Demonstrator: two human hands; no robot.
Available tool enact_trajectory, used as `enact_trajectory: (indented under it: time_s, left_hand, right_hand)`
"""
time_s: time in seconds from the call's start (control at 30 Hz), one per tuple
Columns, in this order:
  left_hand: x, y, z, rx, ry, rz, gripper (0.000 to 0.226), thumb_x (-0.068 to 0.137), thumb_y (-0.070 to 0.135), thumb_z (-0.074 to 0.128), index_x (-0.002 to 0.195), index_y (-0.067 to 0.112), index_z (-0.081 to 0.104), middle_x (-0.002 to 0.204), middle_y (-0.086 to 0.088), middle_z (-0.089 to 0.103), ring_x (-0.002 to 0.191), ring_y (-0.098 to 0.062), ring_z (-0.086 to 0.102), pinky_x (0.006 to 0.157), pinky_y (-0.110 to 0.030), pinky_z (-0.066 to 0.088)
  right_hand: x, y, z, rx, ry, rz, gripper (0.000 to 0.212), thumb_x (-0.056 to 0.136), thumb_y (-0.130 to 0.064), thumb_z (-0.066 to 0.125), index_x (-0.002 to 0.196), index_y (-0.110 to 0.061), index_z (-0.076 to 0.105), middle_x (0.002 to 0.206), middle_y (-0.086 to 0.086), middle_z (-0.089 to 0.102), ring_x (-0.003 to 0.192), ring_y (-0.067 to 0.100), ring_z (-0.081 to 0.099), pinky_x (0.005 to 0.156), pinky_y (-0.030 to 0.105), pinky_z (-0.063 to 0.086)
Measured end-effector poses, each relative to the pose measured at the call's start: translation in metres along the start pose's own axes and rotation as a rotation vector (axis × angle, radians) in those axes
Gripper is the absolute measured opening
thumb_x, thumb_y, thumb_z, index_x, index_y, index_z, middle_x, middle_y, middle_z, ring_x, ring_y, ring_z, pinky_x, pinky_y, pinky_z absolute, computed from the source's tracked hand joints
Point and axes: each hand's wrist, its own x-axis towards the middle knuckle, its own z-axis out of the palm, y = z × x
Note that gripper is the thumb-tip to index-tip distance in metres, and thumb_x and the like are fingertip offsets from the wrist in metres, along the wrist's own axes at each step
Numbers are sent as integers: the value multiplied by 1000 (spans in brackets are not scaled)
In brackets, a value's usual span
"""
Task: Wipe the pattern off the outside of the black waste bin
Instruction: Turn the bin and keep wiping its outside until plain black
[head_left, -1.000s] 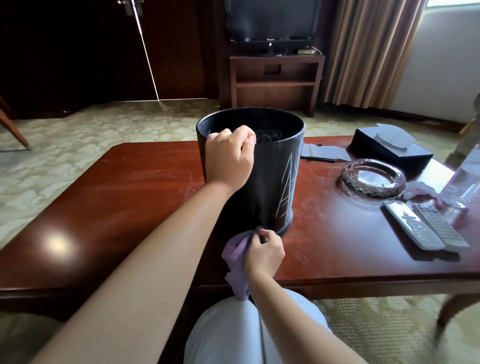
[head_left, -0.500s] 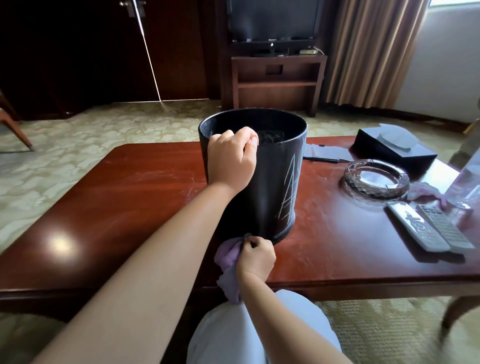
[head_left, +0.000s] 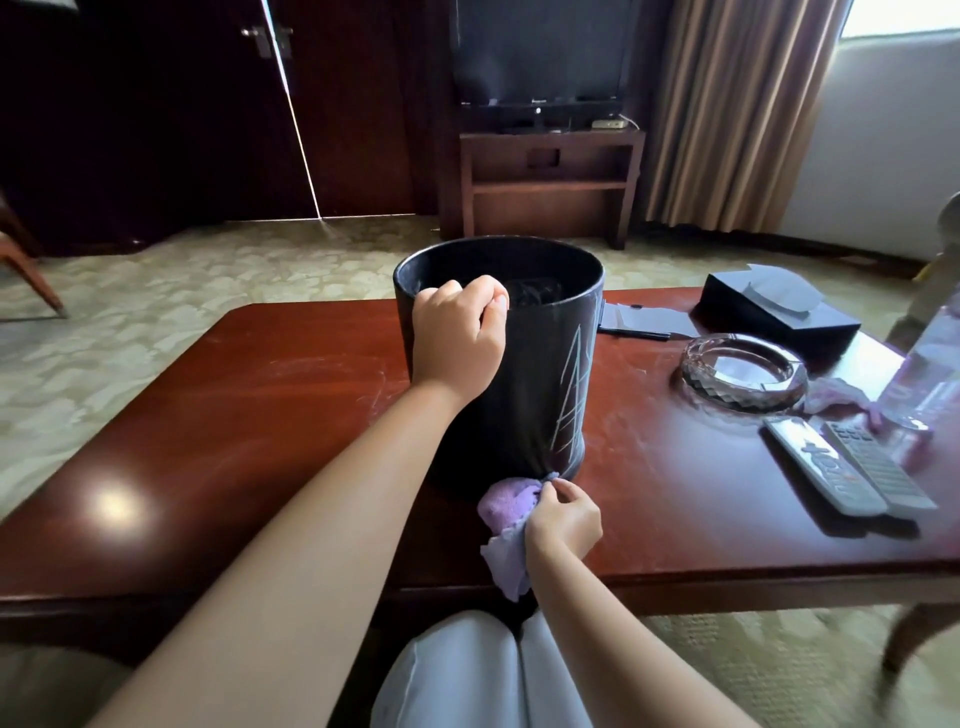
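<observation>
The black waste bin (head_left: 540, 384) stands upright on the red-brown table (head_left: 260, 415). Pale chalk-like lines (head_left: 574, 395) run down its right side. My left hand (head_left: 457, 338) grips the near rim, fingers curled over the edge. My right hand (head_left: 563, 517) pinches a bunched purple cloth (head_left: 506, 512) at the foot of the bin, the cloth touching the bin's lower front. A loose tail of cloth hangs past the table's front edge.
To the right lie a glass ashtray (head_left: 743, 369), two remote controls (head_left: 847, 467), a black box (head_left: 774, 306), a clear bottle (head_left: 924, 374) and another purple rag (head_left: 836, 395). A pen and paper (head_left: 639, 330) sit behind the bin. My knees (head_left: 493, 670) are under the front edge.
My right hand with the cloth has shifted slightly along the bin's base and stays low against it. My left hand keeps its hold on the rim.
</observation>
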Motion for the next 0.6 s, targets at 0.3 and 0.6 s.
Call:
enact_trajectory:
  time_s: [0.3,0.6]
  left_hand:
    - [-1,-1,2,22,21,42,35,81,31,34,66,17,62,56,14,43,61,-12,42,69,-26,22]
    - [0,-2,5,57,55,62,26,82,29,37,56,23,39,52,12,37,58,-13,37,66,-27,21]
  right_hand:
    - [11,-4,-9,0,-94,54,12,83,-14,67,91,-11,74,94,6,72,87,19,62,81,22,41]
    - [20,-2,-21,-124,-263,22,11,79,-18,70,88,-17,76,93,3,73,84,13,60,77,19,41]
